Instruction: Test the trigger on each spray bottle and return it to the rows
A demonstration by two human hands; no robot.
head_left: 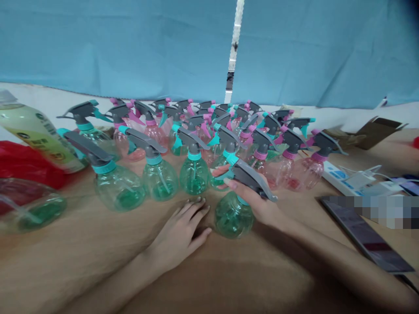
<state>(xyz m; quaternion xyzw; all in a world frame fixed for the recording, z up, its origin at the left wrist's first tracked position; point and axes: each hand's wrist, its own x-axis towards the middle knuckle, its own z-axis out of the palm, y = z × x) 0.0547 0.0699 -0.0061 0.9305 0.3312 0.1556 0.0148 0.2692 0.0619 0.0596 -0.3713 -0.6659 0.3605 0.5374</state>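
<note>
My right hand (253, 198) grips a green spray bottle (233, 216) by its grey trigger head, with the bottle's base on the wooden table (98, 261). My left hand (181, 229) lies flat on the table just left of that bottle, fingers stretched out, holding nothing. Behind both hands stand several green spray bottles (194, 172) in a front row and several pink spray bottles (304, 170) further back and to the right, all with grey trigger heads.
A large pale-green bottle (36, 135) lies at the far left over a red bag (22, 168). A green bottle (29, 209) lies on its side at the left edge. A phone (363, 233), a white power strip (343, 179) and a cardboard box (376, 131) sit at the right. A blue curtain hangs behind.
</note>
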